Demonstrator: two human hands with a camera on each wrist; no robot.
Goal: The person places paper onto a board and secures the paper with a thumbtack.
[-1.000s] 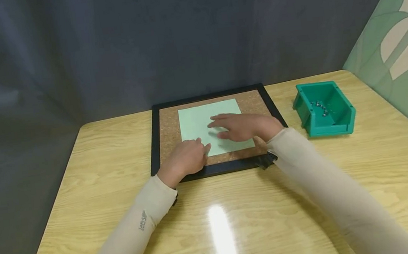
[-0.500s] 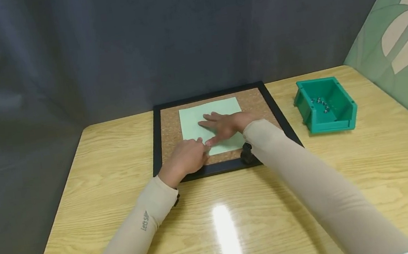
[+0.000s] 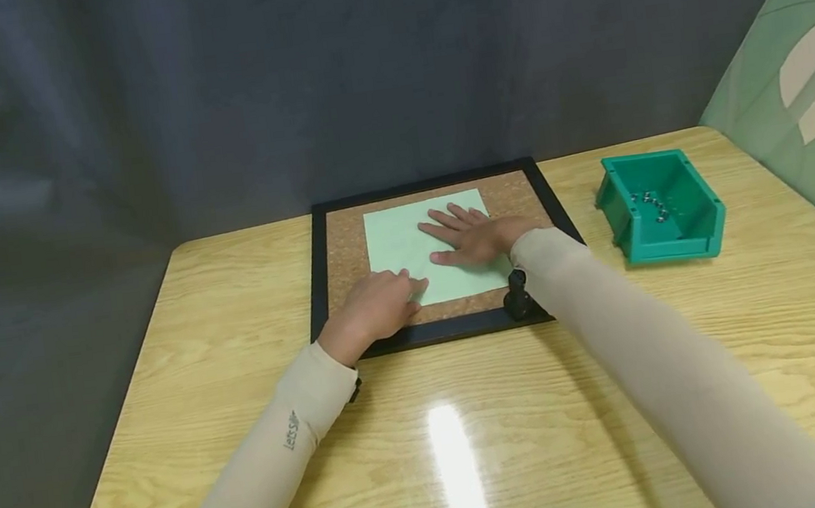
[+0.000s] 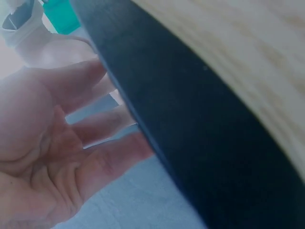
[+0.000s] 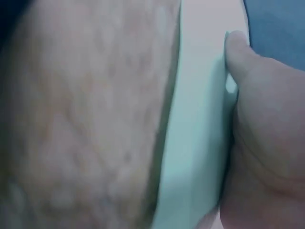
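The pale green sheet [image 3: 407,246] lay flat over the middle of the corkboard [image 3: 346,248], with bare cork showing between it and the black frame. The right hand [image 3: 475,239] lay over the sheet's right half, fingers spread and fairly straight, curled round nothing; whether the whole palm touched the paper could not be told. The left hand [image 3: 381,303] was at the corkboard's near left part, over the sheet's near left corner. Its fingertips were hidden behind the frame in the left wrist view, so how far they bent, and whether they pinched the corner or only pressed it, could not be told.

The step in hand looked like steadying and smoothing the sheet on the cork. The next move seemed to call for light, even pressure, with one hand anchoring the paper so it did not skew.

To the right of the corkboard, apart from it, stood a green bin [image 3: 671,250] with small shiny pieces [image 3: 662,213] inside, too small to identify. The wooden table [image 3: 549,439] ran under the corkboard, and a dark curtain [image 3: 358,83] hung behind it.
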